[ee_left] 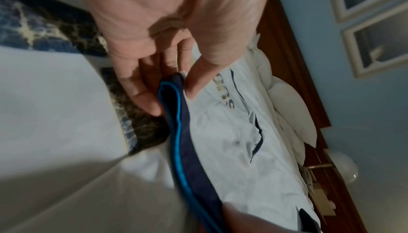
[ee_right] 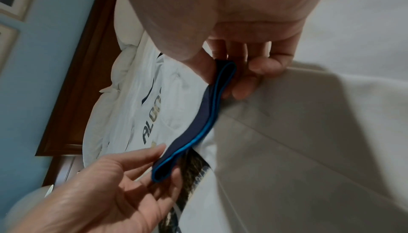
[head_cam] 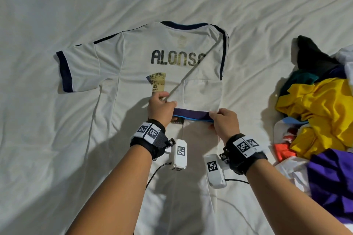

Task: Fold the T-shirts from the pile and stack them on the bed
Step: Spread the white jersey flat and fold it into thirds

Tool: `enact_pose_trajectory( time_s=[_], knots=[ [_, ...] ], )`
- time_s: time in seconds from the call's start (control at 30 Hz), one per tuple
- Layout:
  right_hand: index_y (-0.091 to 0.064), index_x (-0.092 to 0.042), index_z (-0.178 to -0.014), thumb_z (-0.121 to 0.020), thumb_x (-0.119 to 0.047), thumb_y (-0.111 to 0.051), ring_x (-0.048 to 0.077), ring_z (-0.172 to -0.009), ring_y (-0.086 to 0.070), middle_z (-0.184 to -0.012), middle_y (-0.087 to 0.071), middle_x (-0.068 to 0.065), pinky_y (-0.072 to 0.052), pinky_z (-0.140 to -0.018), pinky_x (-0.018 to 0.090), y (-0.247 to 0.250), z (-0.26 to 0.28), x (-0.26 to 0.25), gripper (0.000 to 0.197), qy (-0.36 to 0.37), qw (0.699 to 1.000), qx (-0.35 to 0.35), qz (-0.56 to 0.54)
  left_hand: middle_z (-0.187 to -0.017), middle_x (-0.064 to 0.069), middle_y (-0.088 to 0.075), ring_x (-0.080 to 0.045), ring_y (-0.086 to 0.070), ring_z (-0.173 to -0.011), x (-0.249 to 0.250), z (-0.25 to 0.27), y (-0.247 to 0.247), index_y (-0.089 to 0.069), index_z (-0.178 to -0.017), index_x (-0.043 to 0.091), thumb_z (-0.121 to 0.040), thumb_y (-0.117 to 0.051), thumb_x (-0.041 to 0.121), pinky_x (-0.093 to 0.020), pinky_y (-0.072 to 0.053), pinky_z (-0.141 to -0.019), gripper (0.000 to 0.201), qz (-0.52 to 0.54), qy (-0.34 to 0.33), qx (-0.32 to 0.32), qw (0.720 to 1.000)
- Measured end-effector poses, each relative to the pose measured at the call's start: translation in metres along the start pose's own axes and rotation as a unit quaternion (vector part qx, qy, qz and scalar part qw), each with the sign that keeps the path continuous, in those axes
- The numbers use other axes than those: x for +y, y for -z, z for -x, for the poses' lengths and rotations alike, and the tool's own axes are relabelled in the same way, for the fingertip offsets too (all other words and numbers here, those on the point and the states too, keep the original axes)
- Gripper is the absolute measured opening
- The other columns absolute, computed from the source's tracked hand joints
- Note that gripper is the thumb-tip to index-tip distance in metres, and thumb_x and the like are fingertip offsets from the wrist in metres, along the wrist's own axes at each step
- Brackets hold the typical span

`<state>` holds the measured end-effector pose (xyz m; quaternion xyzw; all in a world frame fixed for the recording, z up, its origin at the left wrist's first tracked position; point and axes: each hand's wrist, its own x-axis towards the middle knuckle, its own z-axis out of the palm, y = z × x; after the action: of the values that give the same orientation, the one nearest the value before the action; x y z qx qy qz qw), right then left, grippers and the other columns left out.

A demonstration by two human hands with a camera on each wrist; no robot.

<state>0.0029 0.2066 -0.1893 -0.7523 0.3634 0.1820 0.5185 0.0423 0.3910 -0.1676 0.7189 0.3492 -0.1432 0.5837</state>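
White jersey point(head_cam: 152, 66) spread back-up on the bed point(head_cam: 57, 139), lettering showing, right sleeve point(head_cam: 198, 99) already drawn in across the back. Left hand point(head_cam: 161, 108) pinching the sleeve's dark cuff point(head_cam: 193, 115) at one end, right hand point(head_cam: 224, 124) pinching the other, thumb on top, fingers curled beneath. Cuff doubled over with a bright blue edge in both wrist views, lifted a little off the cloth, probably, though blur leaves that unsure. Best now: keep the cuff taut between both pinches, lay it parallel to the side seam, press flat, smooth the diagonal crease outward before letting go. Left sleeve point(head_cam: 76, 68) lying out flat, unfolded. Pile point(head_cam: 315, 112) of coloured shirts waiting at the right.
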Motion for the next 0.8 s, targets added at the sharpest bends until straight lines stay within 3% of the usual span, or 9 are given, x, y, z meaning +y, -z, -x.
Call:
enact_pose_trajectory(
  time_s=[0.07,0.13,0.3,0.37,0.47,0.57,0.63,0.73,0.8],
  knots=[
    [-0.061,-0.012,-0.066,-0.083,-0.031,-0.068,0.023,-0.062,-0.055,-0.06,-0.057,0.0,-0.045,-0.065,0.036,0.002,-0.001,-0.002,0.027,0.016,1.0,0.021,0.0,-0.097,-0.008,-0.068,-0.027,-0.073,-0.075,-0.002,-0.003,0.003,-0.062,-0.113,0.018,-0.083,-0.072,0.003,-0.04,-0.063,-0.056,0.034,-0.008,-0.02,0.019,1.0],
    [-0.066,-0.013,-0.069,-0.088,-0.029,-0.068,0.02,-0.068,-0.055,-0.066,-0.06,0.0,-0.042,-0.066,0.031,0.005,-0.001,-0.002,0.024,0.02,0.999,0.025,0.022,-0.1,-0.009,-0.065,-0.029,-0.073,-0.074,-0.008,-0.007,0.006,-0.061,-0.112,0.018,-0.086,-0.072,0.004,-0.033,-0.059,-0.05,0.031,-0.025,-0.027,0.021,0.999],
    [-0.067,-0.014,-0.073,-0.09,-0.023,-0.065,0.018,-0.07,-0.056,-0.074,-0.064,0.002,-0.038,-0.057,0.025,0.011,0.0,-0.002,0.019,0.029,0.996,0.014,0.084,-0.098,-0.013,-0.063,-0.031,-0.072,-0.076,-0.017,-0.008,0.008,-0.061,-0.101,0.022,-0.085,-0.072,0.006,-0.034,-0.058,-0.046,0.025,-0.09,-0.043,0.007,0.995],
    [-0.067,-0.015,-0.075,-0.091,-0.023,-0.063,0.018,-0.073,-0.058,-0.077,-0.065,0.002,-0.039,-0.057,0.023,0.012,-0.001,-0.002,0.018,0.027,0.995,0.015,0.099,-0.094,-0.009,-0.065,-0.029,-0.072,-0.077,-0.018,-0.01,0.009,-0.061,-0.093,0.027,-0.083,-0.071,0.008,-0.039,-0.061,-0.051,0.024,-0.12,-0.056,0.012,0.991],
    [-0.069,-0.01,-0.08,-0.089,-0.022,-0.063,0.023,-0.077,-0.06,-0.077,-0.066,0.004,-0.044,-0.061,0.027,0.014,0.0,-0.005,0.015,0.025,0.993,0.015,0.113,-0.085,-0.001,-0.067,-0.022,-0.068,-0.076,-0.017,-0.011,0.011,-0.062,-0.091,0.029,-0.079,-0.068,0.013,-0.041,-0.061,-0.071,0.02,-0.201,-0.084,0.007,0.976],
    [-0.064,-0.017,-0.093,-0.086,-0.025,-0.064,0.016,-0.08,-0.06,-0.087,-0.065,-0.002,-0.048,-0.071,0.032,0.015,0.001,-0.009,0.01,0.019,0.991,0.028,0.128,-0.101,0.003,-0.062,-0.021,-0.057,-0.091,-0.01,-0.009,0.01,-0.06,-0.105,0.025,-0.078,-0.066,0.02,-0.033,-0.048,-0.08,0.028,-0.343,-0.124,0.02,0.931],
    [-0.059,-0.021,-0.103,-0.087,-0.033,-0.065,0.016,-0.087,-0.061,-0.098,-0.064,-0.003,-0.05,-0.08,0.034,0.013,-0.004,-0.015,0.02,0.037,0.992,0.055,0.107,-0.115,-0.003,-0.054,-0.026,-0.05,-0.105,-0.003,-0.007,0.006,-0.057,-0.117,0.022,-0.081,-0.064,0.026,-0.039,-0.045,-0.088,0.037,-0.412,-0.183,0.045,0.891],
    [-0.059,-0.021,-0.118,-0.089,-0.045,-0.063,0.025,-0.11,-0.059,-0.117,-0.062,0.005,-0.05,-0.097,0.042,0.007,-0.031,-0.032,0.038,0.094,0.988,0.095,0.077,-0.128,-0.012,-0.049,-0.034,-0.045,-0.118,0.0,-0.011,-0.009,-0.057,-0.123,0.019,-0.09,-0.055,0.039,-0.047,-0.041,-0.095,0.039,-0.469,-0.274,0.062,0.837],
    [-0.059,-0.016,-0.126,-0.091,-0.045,-0.062,0.028,-0.116,-0.057,-0.123,-0.061,0.008,-0.047,-0.103,0.045,0.004,-0.056,-0.051,0.045,0.115,0.985,0.109,0.064,-0.15,-0.019,-0.036,-0.04,-0.034,-0.138,-0.005,-0.021,-0.019,-0.047,-0.141,0.021,-0.098,-0.046,0.042,-0.056,-0.036,-0.107,0.047,-0.518,-0.298,0.049,0.8]
  ],
)
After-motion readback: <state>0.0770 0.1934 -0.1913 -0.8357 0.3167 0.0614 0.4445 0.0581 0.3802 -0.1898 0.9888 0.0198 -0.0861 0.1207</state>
